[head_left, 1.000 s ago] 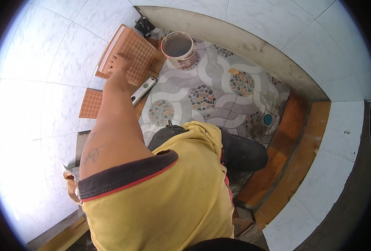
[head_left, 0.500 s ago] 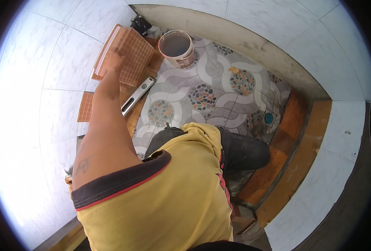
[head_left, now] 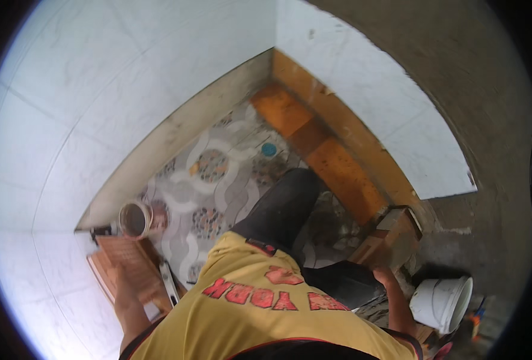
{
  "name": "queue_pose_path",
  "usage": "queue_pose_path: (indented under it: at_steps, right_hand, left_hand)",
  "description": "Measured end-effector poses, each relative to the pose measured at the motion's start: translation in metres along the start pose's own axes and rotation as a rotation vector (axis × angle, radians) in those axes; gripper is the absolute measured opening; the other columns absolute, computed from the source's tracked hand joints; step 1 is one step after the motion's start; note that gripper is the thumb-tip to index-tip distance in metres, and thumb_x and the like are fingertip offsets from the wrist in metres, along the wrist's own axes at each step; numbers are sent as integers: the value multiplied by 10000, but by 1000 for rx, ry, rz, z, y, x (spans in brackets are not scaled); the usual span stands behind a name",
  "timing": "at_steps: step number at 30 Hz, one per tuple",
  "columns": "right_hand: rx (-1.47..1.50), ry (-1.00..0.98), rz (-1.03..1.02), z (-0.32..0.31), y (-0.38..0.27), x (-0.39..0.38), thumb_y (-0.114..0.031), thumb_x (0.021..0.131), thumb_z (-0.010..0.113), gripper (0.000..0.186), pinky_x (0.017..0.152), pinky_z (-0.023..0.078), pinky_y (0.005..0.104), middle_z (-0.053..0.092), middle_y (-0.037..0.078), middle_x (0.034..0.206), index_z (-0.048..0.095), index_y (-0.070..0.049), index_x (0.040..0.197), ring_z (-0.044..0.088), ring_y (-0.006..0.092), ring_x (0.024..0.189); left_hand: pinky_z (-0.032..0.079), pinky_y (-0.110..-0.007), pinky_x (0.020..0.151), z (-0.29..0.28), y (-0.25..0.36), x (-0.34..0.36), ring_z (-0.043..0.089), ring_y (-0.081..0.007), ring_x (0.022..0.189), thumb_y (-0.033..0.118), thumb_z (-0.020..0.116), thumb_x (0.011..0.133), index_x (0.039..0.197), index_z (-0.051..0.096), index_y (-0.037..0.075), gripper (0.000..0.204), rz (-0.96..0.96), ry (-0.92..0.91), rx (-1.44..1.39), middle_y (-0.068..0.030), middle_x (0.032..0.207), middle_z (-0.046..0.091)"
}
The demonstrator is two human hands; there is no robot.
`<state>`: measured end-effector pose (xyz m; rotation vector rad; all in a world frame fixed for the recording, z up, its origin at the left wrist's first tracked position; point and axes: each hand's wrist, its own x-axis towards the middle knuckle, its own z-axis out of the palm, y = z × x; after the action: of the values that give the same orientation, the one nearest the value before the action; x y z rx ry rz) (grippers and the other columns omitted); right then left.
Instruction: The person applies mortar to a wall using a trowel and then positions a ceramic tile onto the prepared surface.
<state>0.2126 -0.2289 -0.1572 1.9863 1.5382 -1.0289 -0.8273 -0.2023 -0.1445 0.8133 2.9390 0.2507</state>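
At the lower left, my left hand (head_left: 117,276) grips the edge of a reddish-brown tile (head_left: 137,264), whose grid-patterned back faces up. More such tiles stand behind it against the white wall. A silver spirit level (head_left: 169,285) lies alongside, next to the tile. Just beyond stands a bucket (head_left: 135,219) with greyish contents. On the other side, my right hand (head_left: 385,276) is beside my dark trouser leg (head_left: 344,283); its fingers are blurred and partly hidden.
Patterned floor tiles (head_left: 212,165) hold a round blue drain cover (head_left: 269,149). Orange-brown tiles (head_left: 296,123) run along the low ledge. A white bucket (head_left: 437,303) stands at the right, near a brown block-like piece (head_left: 377,243). White tiled walls (head_left: 158,108) enclose the corner.
My view has swung right, shifting the tiles and bucket to the lower left. My right hand and the white bucket have come into view. My left hand stays at the tiles.
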Motion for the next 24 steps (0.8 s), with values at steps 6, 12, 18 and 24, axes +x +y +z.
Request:
queue_pose_path:
  at_steps: [6,12,18,24]
  right_hand:
    - [-110,-21,-274,12,7,24,-172,967,449,338,964,494,443,667,162,1245,744,-101,1117,626,355,1134]
    - [338,70,49,-6,-7,-7,-284,928,545,341,1034,452,415,686,161,1230,742,-96,1134,623,373,1152]
    - [133,956,-273,72,35,54,-266,854,625,336,973,475,439,695,238,1139,739,-24,1058,646,394,1094]
    - [557,476,43,16,-14,-16,-179,831,616,285,932,500,436,714,260,1025,741,22,988,675,411,1004]
  left_hand:
    - [542,-518,830,-158,15,83,689,-456,958,465,679,811,947,698,-127,607,-18,108,235,-338,980,689]
    - [516,-464,864,-337,131,26,665,-440,966,177,700,768,1026,641,-97,381,263,299,204,-320,1019,679]
    - [498,-344,678,-427,354,-175,603,-174,683,-28,605,829,999,666,-120,203,801,142,-205,-121,752,683]
    - [497,-314,671,-341,506,-243,572,-142,666,51,692,798,994,697,-78,235,1385,-222,-319,-96,695,645]
